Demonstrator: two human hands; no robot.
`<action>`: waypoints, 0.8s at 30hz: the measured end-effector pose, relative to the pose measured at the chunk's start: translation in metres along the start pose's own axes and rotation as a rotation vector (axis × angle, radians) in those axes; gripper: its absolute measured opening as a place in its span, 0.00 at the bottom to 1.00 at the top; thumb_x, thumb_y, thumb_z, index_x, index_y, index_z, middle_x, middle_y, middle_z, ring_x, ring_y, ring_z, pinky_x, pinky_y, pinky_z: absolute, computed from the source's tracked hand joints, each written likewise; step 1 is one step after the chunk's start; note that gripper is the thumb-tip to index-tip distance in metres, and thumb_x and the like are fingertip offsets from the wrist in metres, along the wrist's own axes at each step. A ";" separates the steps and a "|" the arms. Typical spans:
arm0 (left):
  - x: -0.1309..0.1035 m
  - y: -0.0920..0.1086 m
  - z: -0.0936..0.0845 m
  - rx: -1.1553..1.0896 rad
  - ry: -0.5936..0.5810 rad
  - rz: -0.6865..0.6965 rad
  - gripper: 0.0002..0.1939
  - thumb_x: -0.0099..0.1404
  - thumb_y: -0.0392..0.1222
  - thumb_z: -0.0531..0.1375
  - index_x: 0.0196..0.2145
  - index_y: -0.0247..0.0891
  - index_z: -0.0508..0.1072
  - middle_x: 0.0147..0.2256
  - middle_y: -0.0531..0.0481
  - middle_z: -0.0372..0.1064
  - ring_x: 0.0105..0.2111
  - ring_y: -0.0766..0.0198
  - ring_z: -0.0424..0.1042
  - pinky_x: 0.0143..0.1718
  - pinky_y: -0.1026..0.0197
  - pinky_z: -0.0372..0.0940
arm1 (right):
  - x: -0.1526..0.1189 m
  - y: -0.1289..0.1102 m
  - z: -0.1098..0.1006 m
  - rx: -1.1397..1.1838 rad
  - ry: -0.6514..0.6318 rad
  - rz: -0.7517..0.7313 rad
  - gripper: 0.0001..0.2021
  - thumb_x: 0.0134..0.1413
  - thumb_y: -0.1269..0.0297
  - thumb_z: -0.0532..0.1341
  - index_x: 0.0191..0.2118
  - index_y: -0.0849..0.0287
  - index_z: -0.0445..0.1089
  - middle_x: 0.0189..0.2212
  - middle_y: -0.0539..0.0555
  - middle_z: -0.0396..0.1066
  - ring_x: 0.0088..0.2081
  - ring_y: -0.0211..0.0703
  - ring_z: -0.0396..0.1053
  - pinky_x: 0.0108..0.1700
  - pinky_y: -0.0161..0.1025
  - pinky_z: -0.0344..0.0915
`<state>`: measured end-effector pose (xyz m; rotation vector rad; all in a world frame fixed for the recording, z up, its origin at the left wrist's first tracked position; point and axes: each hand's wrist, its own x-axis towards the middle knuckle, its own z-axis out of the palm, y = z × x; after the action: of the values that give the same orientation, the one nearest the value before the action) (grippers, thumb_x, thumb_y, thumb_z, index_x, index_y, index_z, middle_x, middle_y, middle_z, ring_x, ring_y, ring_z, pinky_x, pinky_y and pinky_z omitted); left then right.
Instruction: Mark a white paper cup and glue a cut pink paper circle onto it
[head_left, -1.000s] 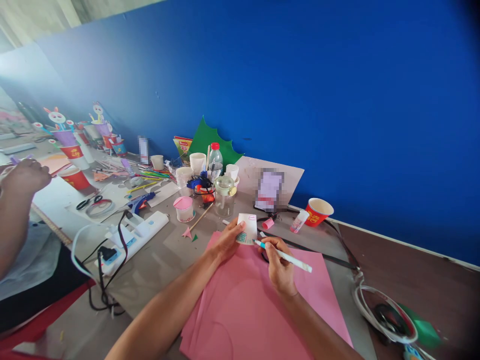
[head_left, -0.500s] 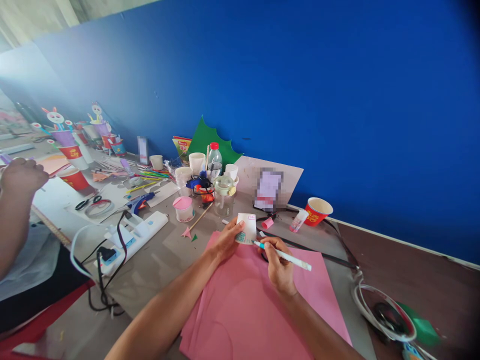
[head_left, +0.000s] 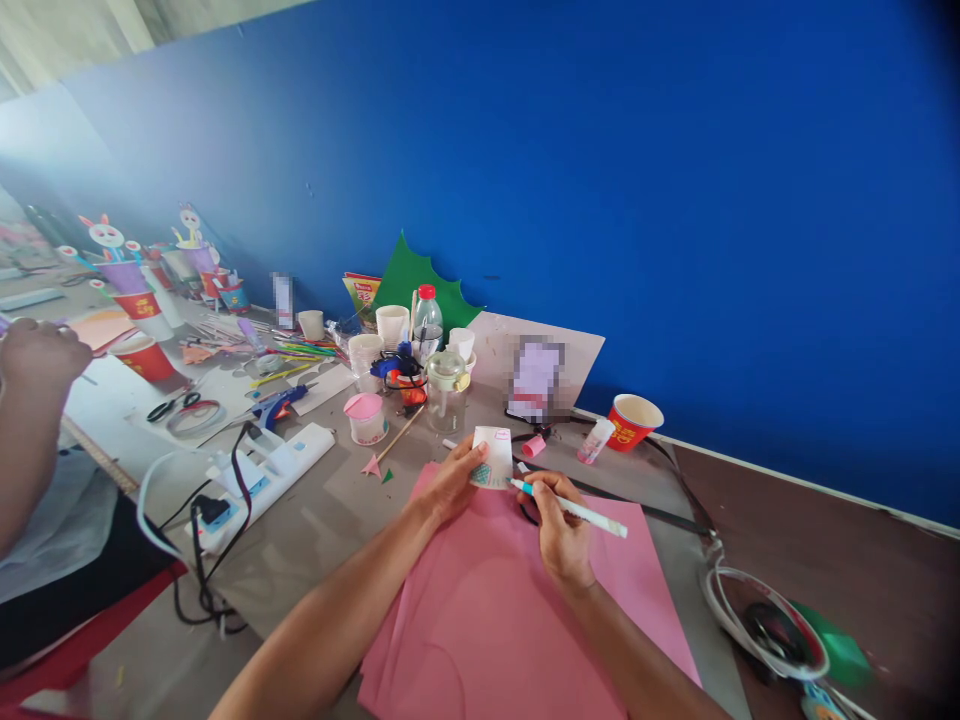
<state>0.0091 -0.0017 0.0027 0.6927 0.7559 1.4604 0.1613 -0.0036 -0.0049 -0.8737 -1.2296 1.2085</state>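
Note:
My left hand (head_left: 456, 478) pinches the left edge of a small white card (head_left: 493, 452), which bears a pink mark at the top and a teal patterned drawing near the bottom. In my right hand (head_left: 562, 530) is a white marker (head_left: 596, 518) with a teal band, its tip beside the card's lower right corner. Both hands are above large pink sheets (head_left: 517, 620) on the table. A pink cap-like piece (head_left: 534, 446) lies behind the card.
At the left, a person's hand (head_left: 41, 355) is near white paper. A power strip (head_left: 270, 490), glue gun (head_left: 279, 405), glass jar (head_left: 447, 395) and pink-topped cup (head_left: 366, 418) stand left of the card. A red cup (head_left: 634, 422) stands at the right.
My right hand and the marker have shifted very slightly right. The card stays in my left hand. The whole view has moved a little.

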 end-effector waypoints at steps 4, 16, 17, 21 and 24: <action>0.000 0.000 0.000 0.004 0.000 0.005 0.25 0.49 0.55 0.70 0.38 0.34 0.74 0.31 0.48 0.71 0.33 0.62 0.70 0.34 0.62 0.61 | 0.000 -0.003 0.001 -0.006 -0.010 -0.023 0.12 0.54 0.54 0.60 0.29 0.57 0.70 0.21 0.49 0.68 0.23 0.38 0.64 0.26 0.35 0.62; 0.001 -0.001 -0.001 -0.014 0.023 0.008 0.25 0.48 0.54 0.71 0.38 0.34 0.75 0.29 0.48 0.71 0.31 0.63 0.70 0.33 0.63 0.62 | -0.001 -0.008 0.003 -0.084 0.009 -0.083 0.13 0.56 0.53 0.59 0.29 0.57 0.69 0.21 0.49 0.67 0.23 0.38 0.63 0.26 0.35 0.62; 0.001 -0.001 -0.001 -0.015 0.025 0.007 0.25 0.48 0.54 0.72 0.38 0.34 0.75 0.28 0.49 0.71 0.30 0.63 0.70 0.33 0.63 0.62 | -0.001 -0.008 0.003 -0.085 0.011 -0.082 0.13 0.56 0.53 0.59 0.29 0.57 0.69 0.21 0.49 0.67 0.24 0.38 0.63 0.26 0.35 0.63; 0.000 0.000 -0.001 -0.017 0.023 0.004 0.25 0.48 0.53 0.72 0.38 0.33 0.74 0.28 0.49 0.70 0.29 0.65 0.70 0.32 0.64 0.62 | 0.000 -0.006 0.003 -0.084 0.013 -0.068 0.13 0.56 0.53 0.59 0.29 0.57 0.69 0.21 0.49 0.68 0.24 0.39 0.64 0.26 0.36 0.63; 0.000 0.000 -0.001 -0.015 0.021 0.006 0.25 0.49 0.53 0.71 0.39 0.33 0.74 0.27 0.49 0.70 0.28 0.66 0.68 0.31 0.64 0.61 | -0.001 -0.006 0.003 -0.079 0.005 -0.066 0.13 0.55 0.53 0.59 0.29 0.57 0.69 0.20 0.49 0.67 0.23 0.38 0.62 0.25 0.35 0.62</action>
<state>0.0083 -0.0017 0.0024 0.6692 0.7593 1.4794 0.1598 -0.0057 0.0008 -0.8860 -1.2995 1.1107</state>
